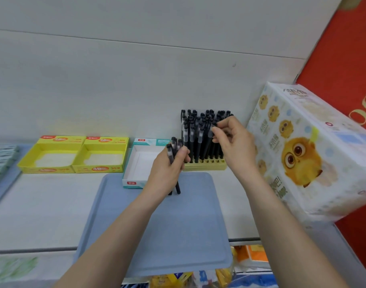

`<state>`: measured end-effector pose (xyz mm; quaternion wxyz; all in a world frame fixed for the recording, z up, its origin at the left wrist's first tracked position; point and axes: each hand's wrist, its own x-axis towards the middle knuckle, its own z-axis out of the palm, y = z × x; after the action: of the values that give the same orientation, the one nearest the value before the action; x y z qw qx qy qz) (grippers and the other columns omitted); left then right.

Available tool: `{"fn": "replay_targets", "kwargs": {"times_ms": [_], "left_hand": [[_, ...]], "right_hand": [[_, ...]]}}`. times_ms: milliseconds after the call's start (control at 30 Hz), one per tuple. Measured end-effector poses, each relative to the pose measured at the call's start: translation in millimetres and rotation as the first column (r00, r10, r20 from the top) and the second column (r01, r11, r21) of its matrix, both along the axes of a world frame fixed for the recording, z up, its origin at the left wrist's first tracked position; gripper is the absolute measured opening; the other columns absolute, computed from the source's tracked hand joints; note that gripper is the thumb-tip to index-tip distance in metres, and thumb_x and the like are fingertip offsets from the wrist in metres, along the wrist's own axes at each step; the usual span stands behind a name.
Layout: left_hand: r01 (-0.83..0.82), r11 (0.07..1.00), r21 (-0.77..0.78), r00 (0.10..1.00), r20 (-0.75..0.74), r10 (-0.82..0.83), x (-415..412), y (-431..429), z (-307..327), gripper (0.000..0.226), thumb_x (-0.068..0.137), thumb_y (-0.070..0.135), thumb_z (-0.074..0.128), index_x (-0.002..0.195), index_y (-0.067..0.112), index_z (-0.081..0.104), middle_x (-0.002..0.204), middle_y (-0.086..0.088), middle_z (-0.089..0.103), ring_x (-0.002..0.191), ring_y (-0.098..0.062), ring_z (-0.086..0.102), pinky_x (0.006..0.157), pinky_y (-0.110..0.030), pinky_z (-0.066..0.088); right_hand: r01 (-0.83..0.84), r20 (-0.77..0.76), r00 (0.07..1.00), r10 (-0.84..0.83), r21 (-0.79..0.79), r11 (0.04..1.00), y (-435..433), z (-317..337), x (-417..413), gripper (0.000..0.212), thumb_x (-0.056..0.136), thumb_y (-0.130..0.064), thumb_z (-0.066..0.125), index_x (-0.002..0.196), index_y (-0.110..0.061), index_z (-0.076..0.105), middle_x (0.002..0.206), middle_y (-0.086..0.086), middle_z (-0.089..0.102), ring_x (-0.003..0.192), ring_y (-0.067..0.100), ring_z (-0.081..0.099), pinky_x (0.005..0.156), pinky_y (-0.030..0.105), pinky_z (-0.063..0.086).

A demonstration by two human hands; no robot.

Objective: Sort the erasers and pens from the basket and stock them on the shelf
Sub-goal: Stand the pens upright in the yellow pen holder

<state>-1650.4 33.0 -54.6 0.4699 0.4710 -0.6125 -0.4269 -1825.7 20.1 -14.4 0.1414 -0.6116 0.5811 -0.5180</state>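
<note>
The left hand [167,169] has its fingers curled around a small bundle of black pens [173,146], held nearly upright with the caps on top. I count about three, but the palm covers their middle part, so the number is not sure. Their lower ends come out under the hand, over the blue tray [167,229].

The right hand [236,142] is higher and to the right. Its thumb and forefinger pinch the cap of one pen [213,124], and the other fingers are loosely bent. This pen is among the standing pens [195,134], which fill the yellow pen stand [205,165] (the front row of holes is free). Whether the pinched pen sits fully in a hole I cannot tell, because the other pens hide its lower part.

The stand is at the back of the white shelf [43,204], just behind the tray. To its left is an open white box [140,163], partly hidden by the left hand, and further left two open yellow boxes [53,156] side by side. Their printed labels are too blurred to read.

At the right a large tissue pack [302,154] with a yellow chick picture leans against a red wall [340,59]. At the left edge some pale green things are cut off and unclear.
</note>
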Motion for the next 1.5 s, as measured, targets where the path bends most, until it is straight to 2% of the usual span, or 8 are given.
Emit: {"fn": "replay_targets", "kwargs": {"times_ms": [333, 467, 867, 1000, 1200, 1267, 1400, 1500], "left_hand": [[0.049, 0.998, 0.037, 0.996, -0.079, -0.046, -1.9, 3.8, -0.9, 0.03, 0.101, 0.025, 0.046, 0.124, 0.036, 0.062, 0.071, 0.008, 0.053, 0.067, -0.005, 0.052, 0.075, -0.026, 0.05], [0.059, 0.997, 0.052, 0.994, -0.097, -0.054, -1.4, 6.3, -1.3, 0.021, 0.1, 0.015, 0.048, 0.101, 0.026, 0.066, 0.083, 0.007, 0.067, 0.075, -0.002, 0.061, 0.08, -0.02, 0.049], [0.029, 1.0, 0.013, 0.97, -0.241, -0.025, -7.7, 5.9, 2.6, 0.013, 0.099, 0.01, 0.049, 0.105, 0.018, 0.058, 0.091, -0.006, 0.07, 0.083, -0.012, 0.067, 0.08, -0.023, 0.055], [0.024, 0.999, 0.043, 0.981, -0.193, -0.015, -8.0, 5.9, 0.6, 0.013, 0.098, 0.014, 0.052, 0.107, 0.021, 0.059, 0.091, -0.002, 0.067, 0.085, -0.009, 0.068, 0.086, -0.025, 0.054], [0.081, 0.997, -0.007, 0.996, -0.041, -0.081, -15.9, 3.8, 7.4, 0.017, 0.098, 0.02, 0.052, 0.106, 0.026, 0.065, 0.101, 0.005, 0.07, 0.095, -0.005, 0.066, 0.091, -0.027, 0.051], [0.049, 0.997, -0.052, 0.999, 0.013, -0.048, -13.4, 2.7, 5.0, 0.02, 0.099, 0.025, 0.05, 0.109, 0.03, 0.067, 0.103, 0.011, 0.068, 0.099, -0.002, 0.062, 0.086, -0.021, 0.049], [0.009, 1.0, 0.013, 0.997, -0.076, -0.008, -9.9, 1.5, 0.8, 0.018, 0.1, 0.03, 0.047, 0.103, 0.024, 0.064, 0.061, 0.012, 0.052, 0.057, -0.007, 0.052, 0.056, -0.024, 0.048], [0.001, 0.998, 0.057, 0.99, -0.141, 0.007, -12.1, 3.4, 0.3, 0.017, 0.097, 0.04, 0.051, 0.09, 0.024, 0.05, 0.058, 0.013, 0.041, 0.047, -0.007, 0.036, 0.046, -0.023, 0.034]], "right_hand": [[0.002, -0.102, 0.995, -0.006, -0.035, 0.999, 9.2, -1.4, 1.9, 0.01, 0.096, -0.023, 0.061, 0.093, -0.014, 0.058, 0.082, -0.006, 0.068, 0.074, 0.001, 0.067, 0.068, 0.021, 0.054], [0.009, -0.092, 0.996, -0.012, -0.027, 1.0, 11.1, -2.0, 0.6, 0.011, 0.096, -0.023, 0.061, 0.094, -0.013, 0.057, 0.083, -0.008, 0.068, 0.074, 0.0, 0.068, 0.067, 0.02, 0.054], [0.028, -0.103, 0.995, -0.015, 0.124, 0.992, -9.5, -1.8, -0.6, 0.009, 0.094, -0.022, 0.063, 0.091, -0.014, 0.059, 0.079, -0.003, 0.069, 0.069, 0.001, 0.068, 0.067, 0.022, 0.053], [0.102, -0.159, 0.983, -0.096, 0.03, 0.994, 7.2, 3.3, 4.5, 0.014, 0.089, -0.034, 0.067, 0.093, -0.021, 0.063, 0.083, -0.011, 0.063, 0.073, 0.003, 0.058, 0.064, 0.013, 0.045], [-0.175, 0.024, 0.985, 0.174, 0.131, 0.976, 22.5, 11.1, 14.8, 0.006, 0.089, -0.025, 0.069, 0.088, -0.021, 0.073, 0.078, -0.009, 0.07, 0.071, 0.002, 0.062, 0.066, 0.021, 0.048], [-0.084, 0.054, 0.995, 0.08, 0.077, 0.993, 21.8, 13.0, 4.6, 0.008, 0.091, -0.025, 0.066, 0.092, -0.021, 0.073, 0.077, -0.01, 0.07, 0.069, 0.001, 0.063, 0.064, 0.024, 0.053], [0.15, -0.037, 0.988, -0.153, -0.064, 0.987, 15.7, 12.8, -19.1, 0.013, 0.095, -0.032, 0.06, 0.095, -0.024, 0.07, 0.078, -0.013, 0.067, 0.073, 0.006, 0.064, 0.07, 0.04, 0.058], [0.145, -0.119, 0.982, -0.15, -0.054, 0.988, 6.9, 3.8, -18.5, 0.014, 0.095, -0.032, 0.058, 0.095, -0.023, 0.069, 0.079, -0.01, 0.067, 0.073, 0.011, 0.064, 0.071, 0.042, 0.056]]}}
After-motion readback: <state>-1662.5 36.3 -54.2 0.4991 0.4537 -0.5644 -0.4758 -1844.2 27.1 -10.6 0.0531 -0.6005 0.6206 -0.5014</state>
